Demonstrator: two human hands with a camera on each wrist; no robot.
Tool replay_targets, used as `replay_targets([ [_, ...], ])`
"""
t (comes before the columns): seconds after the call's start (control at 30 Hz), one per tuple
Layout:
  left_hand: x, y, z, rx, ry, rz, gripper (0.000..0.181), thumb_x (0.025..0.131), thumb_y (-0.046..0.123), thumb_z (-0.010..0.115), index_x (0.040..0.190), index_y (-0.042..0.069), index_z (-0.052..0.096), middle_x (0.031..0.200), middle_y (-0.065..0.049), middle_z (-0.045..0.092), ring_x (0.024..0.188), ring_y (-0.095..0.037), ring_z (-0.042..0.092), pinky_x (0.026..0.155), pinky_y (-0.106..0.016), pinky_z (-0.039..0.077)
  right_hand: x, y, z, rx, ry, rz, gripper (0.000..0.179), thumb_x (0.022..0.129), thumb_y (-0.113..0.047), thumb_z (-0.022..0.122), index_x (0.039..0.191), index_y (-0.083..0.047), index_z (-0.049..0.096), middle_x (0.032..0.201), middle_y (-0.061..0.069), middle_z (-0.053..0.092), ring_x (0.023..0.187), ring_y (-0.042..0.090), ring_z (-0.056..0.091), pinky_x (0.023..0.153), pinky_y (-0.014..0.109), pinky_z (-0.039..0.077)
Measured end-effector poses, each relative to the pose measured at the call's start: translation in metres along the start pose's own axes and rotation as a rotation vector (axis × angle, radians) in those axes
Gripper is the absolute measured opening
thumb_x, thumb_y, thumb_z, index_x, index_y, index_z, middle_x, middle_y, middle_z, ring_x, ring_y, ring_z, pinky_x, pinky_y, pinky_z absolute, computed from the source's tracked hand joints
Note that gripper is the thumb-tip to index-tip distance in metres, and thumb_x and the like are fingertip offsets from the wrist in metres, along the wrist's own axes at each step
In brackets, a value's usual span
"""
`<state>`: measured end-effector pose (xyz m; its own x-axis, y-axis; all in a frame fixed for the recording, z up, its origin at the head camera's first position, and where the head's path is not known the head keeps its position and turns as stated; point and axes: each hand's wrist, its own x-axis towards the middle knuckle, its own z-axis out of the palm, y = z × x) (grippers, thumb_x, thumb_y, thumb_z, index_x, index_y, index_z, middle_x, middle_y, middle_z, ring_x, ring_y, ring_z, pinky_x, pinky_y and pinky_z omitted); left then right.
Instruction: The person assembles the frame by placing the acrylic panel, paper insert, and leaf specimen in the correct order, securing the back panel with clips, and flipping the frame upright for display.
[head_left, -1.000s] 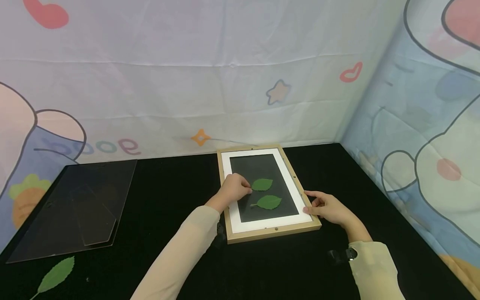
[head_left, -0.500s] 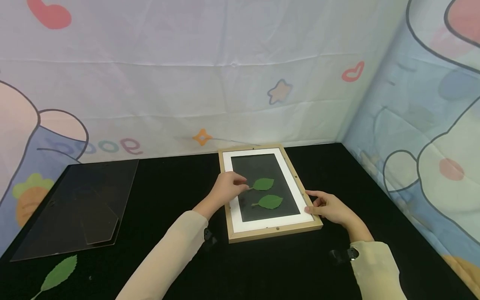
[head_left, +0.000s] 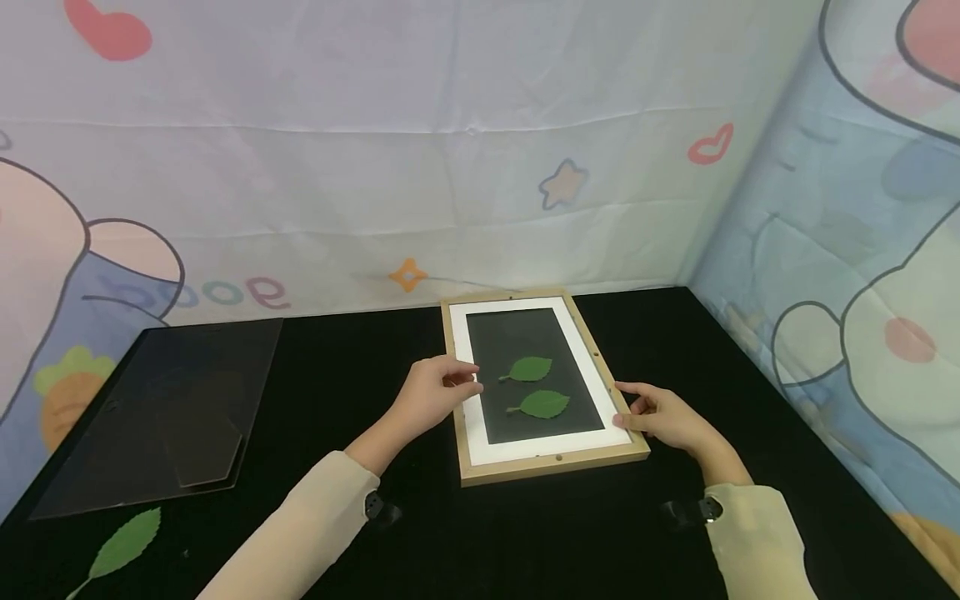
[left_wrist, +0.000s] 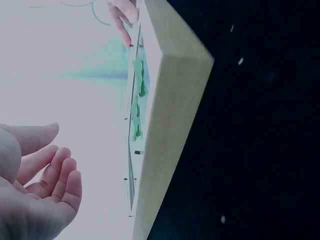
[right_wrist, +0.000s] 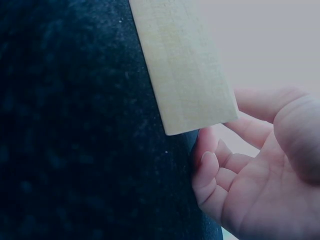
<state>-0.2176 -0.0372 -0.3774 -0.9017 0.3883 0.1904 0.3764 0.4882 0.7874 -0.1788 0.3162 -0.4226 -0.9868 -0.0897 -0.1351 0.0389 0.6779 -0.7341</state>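
Observation:
A light wooden picture frame (head_left: 555,458) with a white inner border lies on the black tabletop. On its dark middle panel are two green leaves, the farther leaf (head_left: 530,369) and the nearer leaf (head_left: 544,404), one above the other with stems pointing left. My left hand (head_left: 431,392) hovers over the frame's left side, thumb and fingertips apart and holding nothing; the left wrist view shows its fingers loosely bent (left_wrist: 45,180). With thumb on top and fingers along the outer side, my right hand (head_left: 667,421) grips the frame's right edge near the front corner.
A dark backing board (head_left: 97,467) with a stand flap lies at the left of the table. A third green leaf (head_left: 126,542) rests in front of it. Printed cloth (head_left: 337,183) hangs behind the table and along its right side.
My left hand has let go of the farther leaf's stem and drawn back to the left, its fingers parting. The right hand stays on the frame.

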Motion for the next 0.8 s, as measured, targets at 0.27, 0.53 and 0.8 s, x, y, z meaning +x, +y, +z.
replay_targets([
  [0.27,-0.028,0.001,-0.017,-0.012,0.012,0.022,0.023,0.087,0.01,0.071,0.109,0.001,0.07,0.094,-0.006,0.068,0.083,-0.016,0.061,0.074,-0.027,0.054,-0.002,-0.001,0.001,0.004,0.008,0.008,0.068,0.087,-0.027,0.072,0.142,0.001,0.043,0.09,0.011,0.057,0.077,0.021,0.051,0.067,0.032,0.046],
  [0.53,-0.051,-0.005,-0.035,0.03,0.032,0.012,0.021,0.088,0.008,0.07,0.108,0.003,0.071,0.094,-0.004,0.069,0.082,-0.014,0.06,0.072,-0.024,0.051,0.002,-0.005,0.002,-0.011,0.005,-0.001,0.068,0.087,-0.028,0.072,0.142,0.001,0.043,0.09,0.011,0.057,0.076,0.021,0.051,0.065,0.032,0.046],
  [0.8,-0.081,-0.013,-0.054,0.04,0.032,-0.001,0.021,0.088,0.008,0.069,0.108,0.005,0.071,0.096,-0.004,0.069,0.084,-0.013,0.062,0.074,-0.023,0.052,0.005,-0.006,0.005,-0.007,0.003,-0.013,0.068,0.087,-0.028,0.072,0.142,0.001,0.043,0.089,0.01,0.056,0.076,0.021,0.051,0.066,0.032,0.046],
])
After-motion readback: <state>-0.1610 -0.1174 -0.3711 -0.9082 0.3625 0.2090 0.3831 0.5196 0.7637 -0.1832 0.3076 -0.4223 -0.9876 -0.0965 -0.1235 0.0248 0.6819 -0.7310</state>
